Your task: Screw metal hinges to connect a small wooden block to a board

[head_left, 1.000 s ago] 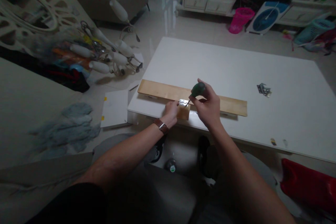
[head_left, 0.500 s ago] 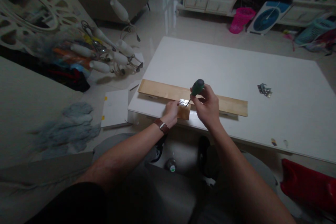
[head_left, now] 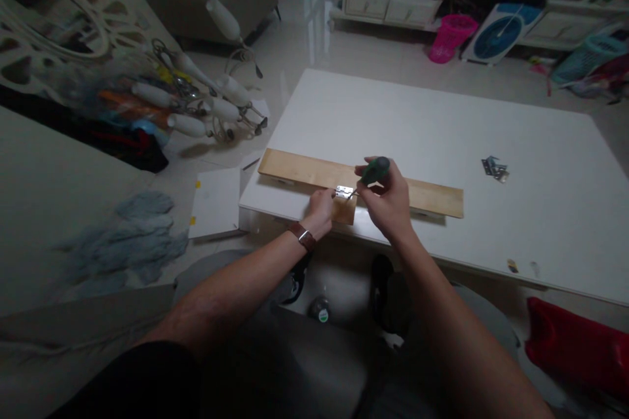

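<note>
A long wooden board (head_left: 432, 196) lies across the near side of a white table (head_left: 442, 131). A small wooden block (head_left: 344, 211) sits against its front edge, joined by a metal hinge (head_left: 344, 191). My left hand (head_left: 320, 208) is closed, pinching the hinge and block from the left. My right hand (head_left: 388, 200) grips a green-handled screwdriver (head_left: 374, 170), tilted, with its tip down on the hinge.
Loose metal hinges (head_left: 494, 168) lie on the table to the right. A white panel (head_left: 215, 201) and a chandelier with white lamp arms (head_left: 211, 101) are on the floor at left. A red bag (head_left: 574, 347) sits at lower right. A pink basket (head_left: 451, 36) stands by the far shelves.
The screwdriver handle rose slightly, then came back down and tilted more to the right. My left hand stayed on the hinge.
</note>
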{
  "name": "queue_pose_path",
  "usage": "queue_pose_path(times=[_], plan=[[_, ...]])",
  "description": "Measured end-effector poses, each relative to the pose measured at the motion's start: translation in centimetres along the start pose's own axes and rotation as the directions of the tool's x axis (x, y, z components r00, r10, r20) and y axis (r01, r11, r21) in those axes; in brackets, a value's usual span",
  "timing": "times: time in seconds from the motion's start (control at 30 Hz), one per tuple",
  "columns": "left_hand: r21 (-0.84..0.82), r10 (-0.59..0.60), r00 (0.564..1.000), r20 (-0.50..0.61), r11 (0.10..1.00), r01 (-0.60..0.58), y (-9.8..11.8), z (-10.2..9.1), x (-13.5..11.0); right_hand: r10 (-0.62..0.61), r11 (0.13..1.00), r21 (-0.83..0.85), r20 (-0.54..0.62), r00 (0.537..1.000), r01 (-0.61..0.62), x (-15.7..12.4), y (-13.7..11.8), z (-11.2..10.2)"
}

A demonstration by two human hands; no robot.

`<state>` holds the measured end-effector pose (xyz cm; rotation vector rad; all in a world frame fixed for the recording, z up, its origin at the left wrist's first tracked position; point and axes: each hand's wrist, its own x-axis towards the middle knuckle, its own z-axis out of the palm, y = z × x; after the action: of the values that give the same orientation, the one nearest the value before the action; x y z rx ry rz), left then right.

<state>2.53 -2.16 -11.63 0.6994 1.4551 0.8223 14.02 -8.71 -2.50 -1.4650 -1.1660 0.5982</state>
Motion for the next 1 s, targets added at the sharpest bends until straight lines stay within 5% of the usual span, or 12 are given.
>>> queue_pose_path(times=[0.17, 0.43, 0.73, 1.0], plan=[[-0.035, -0.009, 1.000, 0.010, 0.999, 0.009, 0.25, 0.05, -0.27, 0.004, 0.999, 0.043, 0.074, 0.997, -0.007, -0.07, -0.17, -0.10], [0.026, 0.017, 1.000, 0.005, 1.000, -0.017, -0.01, -0.12, -0.11, -0.029, 0.998, -0.057, -0.057, 0.998, 0.025, -0.09, -0.05, -0.10], [0.022, 0.003, 1.000, -0.015, 1.000, -0.003, -0.37, 0.00, 0.28, -0.021, 0.996, 0.084, 0.035, 0.999, 0.018, 0.18, 0.34, 0.04], [-0.012, 0.020, 1.000, 0.023, 1.000, -0.020, -0.18, -0.16, 0.10, -0.017, 0.999, -0.052, -0.092, 0.996, 0.012, 0.22, 0.18, -0.05]])
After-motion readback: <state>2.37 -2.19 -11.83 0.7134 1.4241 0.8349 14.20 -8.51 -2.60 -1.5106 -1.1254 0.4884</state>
